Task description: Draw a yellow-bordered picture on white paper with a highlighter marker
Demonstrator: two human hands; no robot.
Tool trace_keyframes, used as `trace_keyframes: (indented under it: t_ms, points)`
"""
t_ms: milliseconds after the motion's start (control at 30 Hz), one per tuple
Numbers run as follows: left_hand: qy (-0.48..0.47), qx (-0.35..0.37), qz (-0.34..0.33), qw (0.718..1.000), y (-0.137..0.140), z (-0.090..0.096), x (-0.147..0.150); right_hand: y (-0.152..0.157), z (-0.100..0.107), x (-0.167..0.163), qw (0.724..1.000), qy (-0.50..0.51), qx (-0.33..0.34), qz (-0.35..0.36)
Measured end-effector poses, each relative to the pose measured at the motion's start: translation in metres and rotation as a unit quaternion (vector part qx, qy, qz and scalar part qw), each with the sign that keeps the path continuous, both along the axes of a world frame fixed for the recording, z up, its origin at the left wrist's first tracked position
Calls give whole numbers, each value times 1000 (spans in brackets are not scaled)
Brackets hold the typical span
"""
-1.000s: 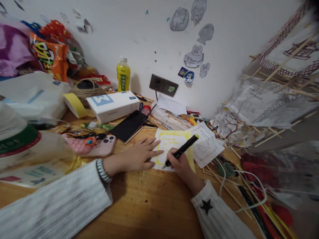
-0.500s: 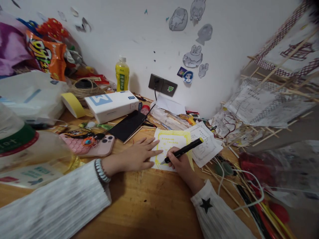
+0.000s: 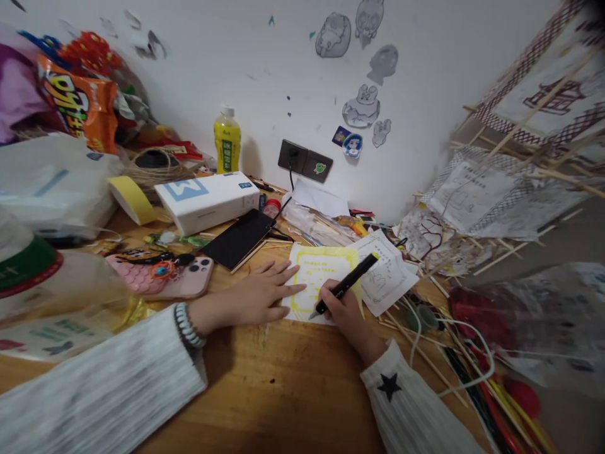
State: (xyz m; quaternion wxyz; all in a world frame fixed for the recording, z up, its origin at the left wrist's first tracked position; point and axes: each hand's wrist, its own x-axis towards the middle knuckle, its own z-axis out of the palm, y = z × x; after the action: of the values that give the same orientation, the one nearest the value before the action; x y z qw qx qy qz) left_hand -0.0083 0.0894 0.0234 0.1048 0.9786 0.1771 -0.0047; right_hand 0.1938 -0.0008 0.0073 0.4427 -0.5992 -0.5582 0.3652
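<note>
A sheet of paper [image 3: 307, 306] with yellow lettering and a yellow border lies on the wooden table [image 3: 283, 391]. My left hand [image 3: 258, 293] rests flat with fingers spread, its fingertips on the sheet's left side. In my right hand [image 3: 343, 306] is a black marker [image 3: 352, 276] with a yellow end, its tip down at the sheet's lower border. A second sheet [image 3: 385, 271] with dark line drawing and writing lies to the right, partly under the yellow one. A black tablet-like slab [image 3: 240, 238] lies beyond my left hand.
On the left are a pink phone [image 3: 198, 277], a large clear bottle [image 3: 28, 271], yellow tape [image 3: 132, 200] and a white box [image 3: 208, 200]. A yellow drink bottle [image 3: 227, 142] stands by the wall. At right are thin sticks, a white cable [image 3: 489, 359] and a stick-and-paper structure [image 3: 477, 189].
My right hand and the marker have moved slightly right along the sheet's lower border. My left hand stays pressed on the paper. The whole view has shifted a little.
</note>
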Motion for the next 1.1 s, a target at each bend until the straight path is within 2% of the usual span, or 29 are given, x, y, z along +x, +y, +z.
trace_keyframes:
  t_ms: [100, 533, 833, 1100]
  points:
    - [-1, 0, 0, 1000, 0, -1, 0, -1, 1, 1, 1000, 4, -8, -16]
    - [-20, -1, -6, 1000, 4, -8, -1, 0, 5, -1, 999, -27, 34, 6]
    - [-5, -2, -2, 1000, 2, -5, 0, -5, -1, 8, 1000, 1, -3, -19]
    - [-8, 4, -3, 1000, 4, -8, -1, -5, 3, 6, 1000, -17, 11, -16]
